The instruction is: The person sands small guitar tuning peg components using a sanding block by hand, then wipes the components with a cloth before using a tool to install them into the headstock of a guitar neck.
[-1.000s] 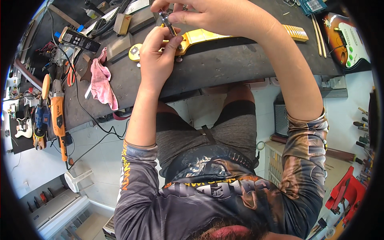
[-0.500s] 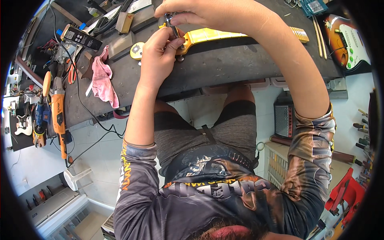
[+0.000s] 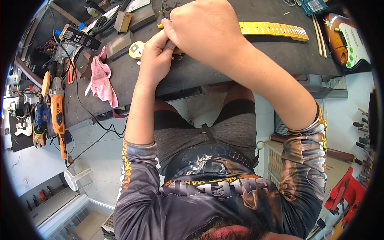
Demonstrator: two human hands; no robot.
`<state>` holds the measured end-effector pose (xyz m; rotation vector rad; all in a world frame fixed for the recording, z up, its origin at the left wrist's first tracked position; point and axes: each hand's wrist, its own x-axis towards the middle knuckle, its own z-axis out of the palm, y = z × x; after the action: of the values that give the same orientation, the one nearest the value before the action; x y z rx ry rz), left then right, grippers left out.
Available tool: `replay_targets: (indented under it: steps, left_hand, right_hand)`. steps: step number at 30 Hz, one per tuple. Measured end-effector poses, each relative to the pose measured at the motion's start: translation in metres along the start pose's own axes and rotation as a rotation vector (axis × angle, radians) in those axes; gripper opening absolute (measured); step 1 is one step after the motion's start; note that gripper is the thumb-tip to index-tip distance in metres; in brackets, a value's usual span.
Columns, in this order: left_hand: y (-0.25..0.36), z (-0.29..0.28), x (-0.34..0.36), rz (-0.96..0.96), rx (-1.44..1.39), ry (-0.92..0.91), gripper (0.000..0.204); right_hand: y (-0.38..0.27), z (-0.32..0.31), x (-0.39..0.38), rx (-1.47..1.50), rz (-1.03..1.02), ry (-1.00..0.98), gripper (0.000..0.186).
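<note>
A yellow guitar neck lies across the dark workbench, its rounded headstock to the left. My left hand is closed at the headstock, thumb and fingers pinched beside the metal tuning pegs. Over its fingertips, my right hand is wrapped into a fist, and the two hands touch. The slim shiny metal tool seen between them half a second ago, ratchet-like in shape, is now hidden by the right fist. A screwdriver with a yellow and black handle lies just beyond the hands.
Left on the bench are a pink cloth, orange-handled pliers, a black box and wooden blocks. An orange power tool hangs off the left side. Two sticks and a sunburst guitar body are at right.
My right hand has come down and nearer, turning over the tool and closing into a fist above my left fingers. The right forearm has swung lower. My left hand has barely moved.
</note>
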<state>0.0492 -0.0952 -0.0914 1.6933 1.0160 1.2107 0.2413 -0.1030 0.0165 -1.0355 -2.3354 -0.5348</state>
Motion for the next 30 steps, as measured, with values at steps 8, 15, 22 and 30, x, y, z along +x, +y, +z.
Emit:
replay_targets:
  steps: [8,15,22,30]
  left_hand:
    - [0.021,0.003,0.014,0.224,-0.325,0.045,0.015]
    - [0.028,0.005,0.007,0.288,0.036,0.176,0.013]
    - [0.013,0.012,-0.002,0.104,0.106,0.190,0.018]
    - [-0.003,0.008,-0.001,0.135,0.159,0.177,0.016]
  right_hand:
    - [0.018,-0.034,0.021,0.110,-0.054,-0.049,0.030]
    - [0.047,-0.044,0.029,0.654,-0.057,-0.260,0.029]
    - [0.061,-0.009,0.027,0.863,-0.101,-0.425,0.042]
    - [0.071,-0.005,0.035,0.594,-0.379,-0.336,0.049]
